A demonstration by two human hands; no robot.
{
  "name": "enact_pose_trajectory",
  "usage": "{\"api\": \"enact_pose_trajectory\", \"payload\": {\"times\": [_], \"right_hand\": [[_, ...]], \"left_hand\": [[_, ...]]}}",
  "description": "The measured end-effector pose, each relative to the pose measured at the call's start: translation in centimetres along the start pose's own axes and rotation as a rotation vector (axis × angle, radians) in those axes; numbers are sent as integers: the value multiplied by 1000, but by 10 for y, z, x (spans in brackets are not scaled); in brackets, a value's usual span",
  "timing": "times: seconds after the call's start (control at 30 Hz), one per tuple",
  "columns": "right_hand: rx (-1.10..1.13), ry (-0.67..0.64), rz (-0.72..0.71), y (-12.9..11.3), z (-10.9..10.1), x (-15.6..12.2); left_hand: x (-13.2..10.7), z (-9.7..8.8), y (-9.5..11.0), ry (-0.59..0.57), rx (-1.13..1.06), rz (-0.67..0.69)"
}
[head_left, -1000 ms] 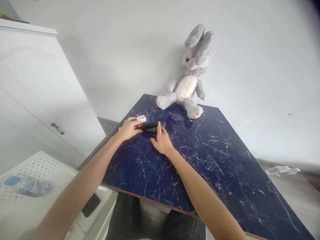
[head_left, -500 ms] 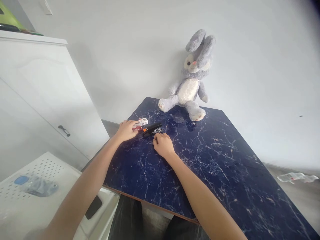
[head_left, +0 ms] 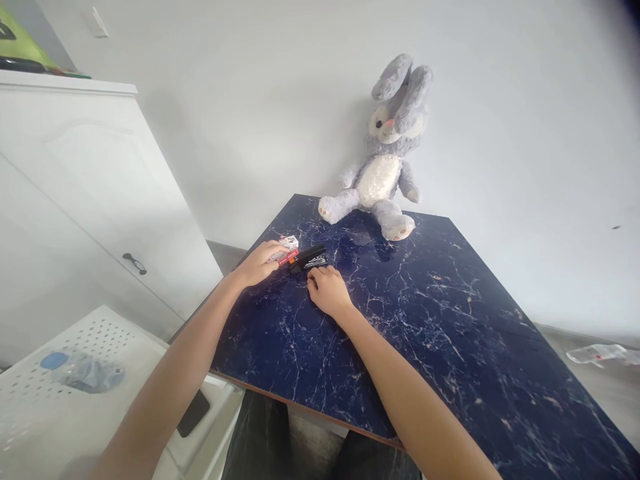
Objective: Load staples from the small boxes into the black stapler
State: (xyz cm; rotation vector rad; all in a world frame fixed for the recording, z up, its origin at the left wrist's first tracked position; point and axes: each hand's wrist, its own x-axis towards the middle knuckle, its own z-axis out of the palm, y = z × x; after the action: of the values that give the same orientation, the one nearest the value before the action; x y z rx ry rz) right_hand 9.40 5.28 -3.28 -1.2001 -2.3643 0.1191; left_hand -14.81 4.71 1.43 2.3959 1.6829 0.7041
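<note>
In the head view my left hand point(head_left: 260, 264) has its thumb and fingers closed on a small red-and-white box point(head_left: 289, 257), tilted up by the near end of the stapler. Just behind it lies another small white box point(head_left: 289, 241) with red print. A black stapler point(head_left: 311, 257) with an orange mark rests on the dark blue marbled table point(head_left: 410, 333), partly covered by the held box. My right hand point(head_left: 329, 291) lies on the tabletop just in front of the stapler, fingers curled in; nothing shows in it, and its palm is hidden.
A grey plush rabbit point(head_left: 383, 177) sits at the table's back edge against the wall. To the left are a white cabinet point(head_left: 90, 173) and a white perforated surface point(head_left: 105, 333) with a clear plastic bottle point(head_left: 90, 372) and a dark phone-like object point(head_left: 194, 413). Clear plastic packaging point(head_left: 597, 354) lies on the floor at right.
My left hand has raised and tilted the red-and-white box, bringing it over the stapler's near end. The right hand stays put. The whole view has shifted slightly.
</note>
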Motion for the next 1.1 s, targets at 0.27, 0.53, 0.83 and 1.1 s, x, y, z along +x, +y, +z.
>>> {"api": "enact_pose_trajectory", "payload": {"times": [0.27,0.53,0.83,1.1], "right_hand": [[62,142,66,1,3,-2],[220,225,275,22,9,11],[232,44,217,38,14,40],[302,120,330,73,-7,29]], "left_hand": [[7,-1,0,178,55,-55],[-32,-11,-36,294,156,-171],[32,34,-60,140,-186,-266],[86,60,-23,-48,-422,-30]]}}
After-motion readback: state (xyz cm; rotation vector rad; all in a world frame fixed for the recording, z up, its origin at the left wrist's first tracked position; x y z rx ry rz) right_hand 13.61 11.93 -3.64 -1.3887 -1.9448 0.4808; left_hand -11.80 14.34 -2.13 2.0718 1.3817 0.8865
